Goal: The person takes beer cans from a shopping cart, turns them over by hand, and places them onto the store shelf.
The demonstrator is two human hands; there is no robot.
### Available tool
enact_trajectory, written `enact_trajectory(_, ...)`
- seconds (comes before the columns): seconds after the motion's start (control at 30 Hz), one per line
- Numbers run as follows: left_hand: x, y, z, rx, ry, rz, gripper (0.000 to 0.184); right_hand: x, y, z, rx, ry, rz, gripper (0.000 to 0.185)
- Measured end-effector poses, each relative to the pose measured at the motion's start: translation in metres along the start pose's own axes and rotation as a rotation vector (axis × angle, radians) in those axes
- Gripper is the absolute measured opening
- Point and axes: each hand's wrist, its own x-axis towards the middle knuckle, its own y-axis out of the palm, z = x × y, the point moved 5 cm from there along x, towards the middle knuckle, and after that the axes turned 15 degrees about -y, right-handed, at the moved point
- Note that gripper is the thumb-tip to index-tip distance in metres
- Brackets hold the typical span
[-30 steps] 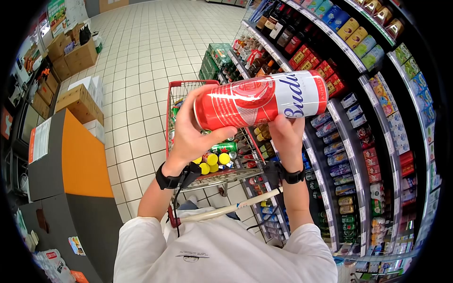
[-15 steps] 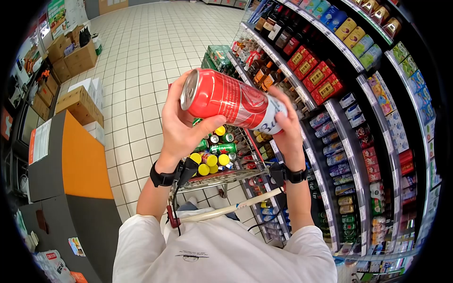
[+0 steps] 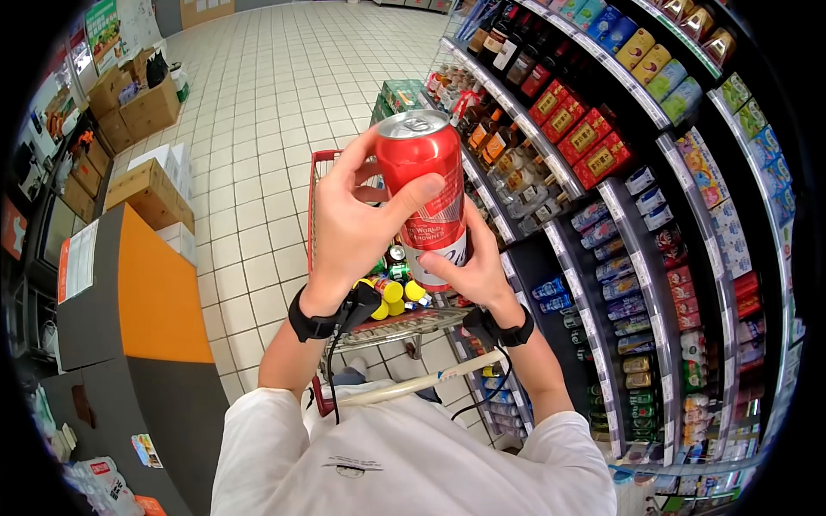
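Observation:
Held up in front of me is a red and white beer can (image 3: 419, 163), nearly upright with its silver lid on top. My left hand (image 3: 361, 206) wraps its upper left side, the thumb lying across the red front. Lower down, my right hand (image 3: 473, 262) grips the white lower part, its thumb over the label. Behind and below the can stands a shopping cart (image 3: 315, 215) with several cans and yellow-lidded containers (image 3: 391, 297) in it. The can and my hands hide part of the cart.
Shelves (image 3: 619, 232) of bottles, boxes and cans rise close on my right. To the left stands an orange and grey counter (image 3: 163, 292), with cardboard boxes (image 3: 151, 189) beyond it. The cart's pale handle (image 3: 422, 384) lies just before my body. Tiled floor (image 3: 267, 95) stretches ahead.
The can has turned from lying tilted sideways to nearly upright, lid up. My right hand has moved left and down with its lower end.

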Motion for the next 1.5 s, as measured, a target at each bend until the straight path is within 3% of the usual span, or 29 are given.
enact_trajectory(0.13, -0.003, 0.005, 0.009, -0.005, 0.167, -0.058, 0.076, -0.004, 0.004, -0.004, 0.015, 0.062, -0.080, 0.091)
enact_trajectory(0.27, -0.004, 0.009, 0.032, 0.134, -0.038, 0.126, 0.074, -0.010, 0.009, -0.015, 0.127, 0.149, -0.128, 0.088)
enact_trajectory(0.47, -0.004, 0.011, 0.041, 0.187, 0.037, 0.199, 0.082, -0.017, 0.000, -0.021, 0.170, 0.185, -0.052, 0.086)
enact_trajectory(0.7, -0.011, 0.035, 0.044, 0.270, 0.128, 0.395, 0.092, -0.036, -0.026, -0.006, 0.050, 0.198, -0.119, 0.089)
enact_trajectory(0.93, -0.025, 0.100, 0.042, 0.258, 0.145, 0.607, 0.094, -0.079, -0.071, 0.034, -0.131, 0.313, -0.234, 0.093)
enact_trajectory(1.07, -0.048, 0.150, 0.046, 0.236, 0.120, 0.771, 0.092, -0.123, -0.101, 0.063, -0.325, 0.254, -0.283, 0.095)
enact_trajectory(1.13, -0.062, 0.179, 0.046, 0.168, 0.104, 0.826, 0.094, -0.150, -0.115, 0.080, -0.242, 0.276, -0.433, 0.094)
enact_trajectory(1.2, -0.082, 0.210, 0.044, 0.067, 0.028, 0.864, 0.093, -0.179, -0.129, 0.107, -0.364, 0.287, -0.500, 0.094)
enact_trajectory(1.3, -0.111, 0.249, 0.050, 0.204, 0.101, 0.978, 0.088, -0.228, -0.138, 0.139, -0.293, 0.414, -0.725, 0.093)
enact_trajectory(1.4, -0.147, 0.284, 0.049, 0.214, 0.176, 1.122, 0.081, -0.264, -0.151, 0.166, -0.590, 0.146, -0.654, 0.094)
enact_trajectory(1.5, -0.186, 0.304, 0.058, 0.279, 0.182, 1.172, 0.078, -0.309, -0.153, 0.185, -0.480, 0.144, -0.675, 0.098)
